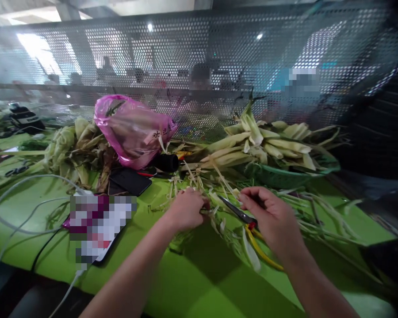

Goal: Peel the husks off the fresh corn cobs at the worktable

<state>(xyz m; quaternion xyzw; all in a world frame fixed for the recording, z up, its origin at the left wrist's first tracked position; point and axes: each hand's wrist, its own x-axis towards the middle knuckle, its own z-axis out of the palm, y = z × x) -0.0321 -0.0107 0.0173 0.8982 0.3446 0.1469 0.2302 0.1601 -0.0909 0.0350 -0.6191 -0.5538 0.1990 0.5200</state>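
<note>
My right hand [273, 218] pinches a thin pale strip of corn husk [224, 180] between thumb and fingertips. Just beneath it lie scissors with yellow handles [259, 248], their blades [234, 209] pointing away to the left among husk scraps. My left hand [187, 208] is low over the table, its fingers curled down into husk shreds [215, 216]; what they grip is hidden behind the hand. A loose pale husk piece [250, 251] lies beside the scissors.
A green basket [285, 176] heaped with corn husks [268, 143] stands back right. A pink plastic bag [132, 128], more husks [78, 154] and a dark phone [130, 181] are left of centre. Nearer lies a phone with cables [109, 229]. A perforated metal screen [179, 53] rises behind.
</note>
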